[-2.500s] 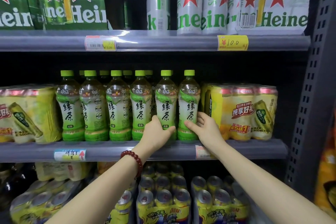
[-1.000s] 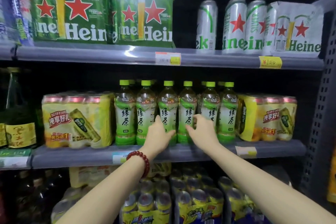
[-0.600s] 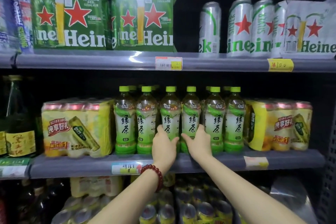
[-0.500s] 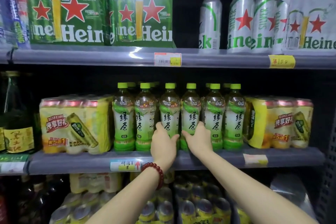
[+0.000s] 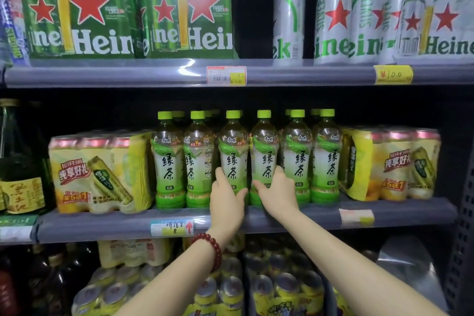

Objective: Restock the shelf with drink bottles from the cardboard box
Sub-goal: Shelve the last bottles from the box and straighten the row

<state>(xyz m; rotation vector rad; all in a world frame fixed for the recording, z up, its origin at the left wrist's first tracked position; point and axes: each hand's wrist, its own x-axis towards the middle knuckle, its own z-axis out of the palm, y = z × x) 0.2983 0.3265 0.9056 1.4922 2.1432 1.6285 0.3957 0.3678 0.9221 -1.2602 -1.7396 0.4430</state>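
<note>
Left hand (image 5: 225, 201) gripping the lower body of the 3rd bottle (image 5: 233, 159) from the left in the front row, thumb on the right side of it, fingers curled round the left. Red bead bracelet (image 5: 210, 251) on that wrist. Right hand (image 5: 278, 194) gripping the 4th bottle (image 5: 264, 156) just beside it, thumb across the front, fingers wrapped round the right side. Both bottles upright on the middle shelf (image 5: 282, 218), touching, within a front row of 6 green tea bottles, more green caps behind. Yellow can packs (image 5: 100, 172) flanking the row on both sides. Green beer packs (image 5: 77, 13) and silver cans (image 5: 333, 20) on the shelf above. Cans on the shelf below. Cardboard box out of view.
</note>
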